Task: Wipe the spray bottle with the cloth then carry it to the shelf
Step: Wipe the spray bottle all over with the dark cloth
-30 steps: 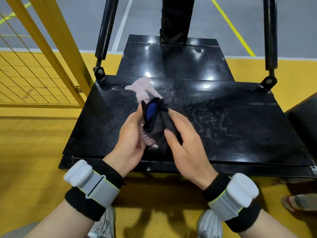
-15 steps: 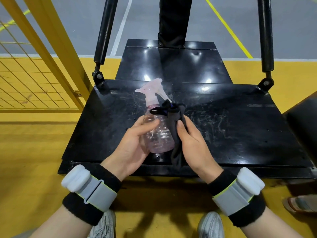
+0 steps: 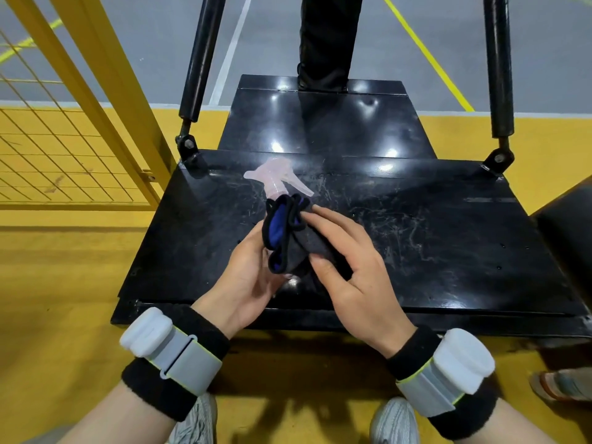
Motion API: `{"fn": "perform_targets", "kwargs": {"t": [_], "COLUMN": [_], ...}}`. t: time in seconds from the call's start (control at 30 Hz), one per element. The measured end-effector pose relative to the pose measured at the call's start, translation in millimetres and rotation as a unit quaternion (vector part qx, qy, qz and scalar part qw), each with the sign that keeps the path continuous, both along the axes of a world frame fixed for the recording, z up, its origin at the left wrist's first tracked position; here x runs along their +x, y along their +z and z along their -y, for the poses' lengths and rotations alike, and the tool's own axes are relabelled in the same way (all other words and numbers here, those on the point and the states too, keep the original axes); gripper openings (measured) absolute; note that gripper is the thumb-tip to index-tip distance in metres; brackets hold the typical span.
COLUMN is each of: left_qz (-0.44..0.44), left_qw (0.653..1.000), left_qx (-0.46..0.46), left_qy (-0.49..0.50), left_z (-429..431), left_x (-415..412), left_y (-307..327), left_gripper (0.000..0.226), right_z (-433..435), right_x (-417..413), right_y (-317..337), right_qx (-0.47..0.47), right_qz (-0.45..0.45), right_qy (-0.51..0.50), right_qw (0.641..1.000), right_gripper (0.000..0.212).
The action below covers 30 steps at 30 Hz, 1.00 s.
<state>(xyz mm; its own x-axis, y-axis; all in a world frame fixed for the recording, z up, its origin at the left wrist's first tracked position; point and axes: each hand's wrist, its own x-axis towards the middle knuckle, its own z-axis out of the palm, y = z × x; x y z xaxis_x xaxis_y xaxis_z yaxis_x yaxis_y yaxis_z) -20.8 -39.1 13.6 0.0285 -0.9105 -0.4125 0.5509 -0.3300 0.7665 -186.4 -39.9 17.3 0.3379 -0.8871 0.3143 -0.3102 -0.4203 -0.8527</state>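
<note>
A clear pink spray bottle is held tilted over the black platform. Only its trigger head and neck show. A black cloth with a blue inner side is wrapped around the bottle's body and hides it. My left hand cups the bottle from the left and below. My right hand presses the cloth against the bottle from the right, with thumb and fingers on the fabric.
A yellow mesh fence stands to the left. Two black struts rise from the platform's back corners. A person's dark legs stand on the raised rear step. Yellow floor surrounds the platform.
The cloth hung at the bottle's right side half a second ago, leaving the body bare. Now my right hand has pulled it over the body again, as it was a second ago.
</note>
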Motion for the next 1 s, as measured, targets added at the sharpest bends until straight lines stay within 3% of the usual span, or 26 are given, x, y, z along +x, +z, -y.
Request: {"fn": "perform_targets", "kwargs": {"t": [0.13,0.23,0.5,0.63,0.83,0.9,1.0], "left_qz": [-0.003,-0.003,0.016,0.084,0.218,0.289,0.362], "left_qw": [1.0,0.999,0.989,0.98,0.966,0.95,0.927], "left_qx": [-0.012,-0.04,-0.067,-0.088,-0.082,-0.079,-0.077], "left_qy": [-0.007,-0.028,-0.128,-0.156,-0.108,-0.085,-0.057], "left_z": [0,0,-4,-3,-1,-1,-3], "left_x": [1,2,5,5,8,5,-1], "left_y": [3,5,11,14,11,8,2], "left_gripper": [0.051,0.04,0.047,0.053,0.059,0.068,0.076], "right_z": [5,9,30,39,45,43,39], "right_x": [1,1,-13,-21,-29,-28,-24], "right_y": [1,-1,0,3,10,10,5], "right_qx": [0.026,0.069,0.251,0.341,0.41,0.41,0.376], "right_qz": [0.036,0.065,0.202,0.254,0.342,0.337,0.286], "right_qy": [-0.003,-0.012,-0.036,-0.075,-0.066,-0.055,-0.031], "right_qw": [0.999,0.995,0.946,0.902,0.843,0.846,0.881], "right_gripper": [0.048,0.045,0.028,0.025,0.029,0.028,0.025]}}
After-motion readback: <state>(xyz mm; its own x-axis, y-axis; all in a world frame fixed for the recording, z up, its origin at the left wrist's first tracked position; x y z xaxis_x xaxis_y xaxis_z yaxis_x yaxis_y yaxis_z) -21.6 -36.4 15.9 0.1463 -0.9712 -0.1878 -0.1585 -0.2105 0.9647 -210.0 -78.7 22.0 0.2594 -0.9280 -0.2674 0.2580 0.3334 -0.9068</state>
